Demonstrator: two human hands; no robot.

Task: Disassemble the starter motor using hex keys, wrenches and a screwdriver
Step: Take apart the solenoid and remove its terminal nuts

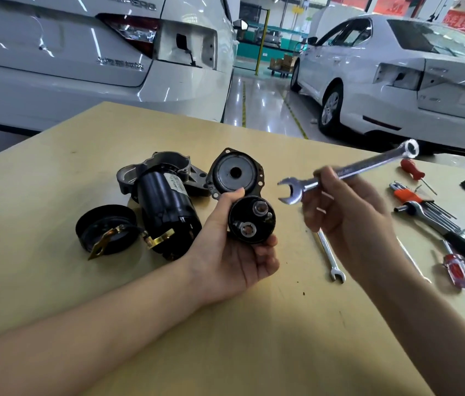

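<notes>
Head view. Left hand [235, 252] cups the black cylinder part [251, 221], fingers curled round it, held above the worktop [54, 281] just right of the motor body [168, 212]. Its terminal end faces up toward the camera; long axis runs down into the palm. Right hand [342, 207] grips the wrench [348, 172] mid-shaft, open jaw near the cylinder. Advice: seat the jaw fully on a terminal nut, brace the cylinder firmly, turn squarely.
</notes>
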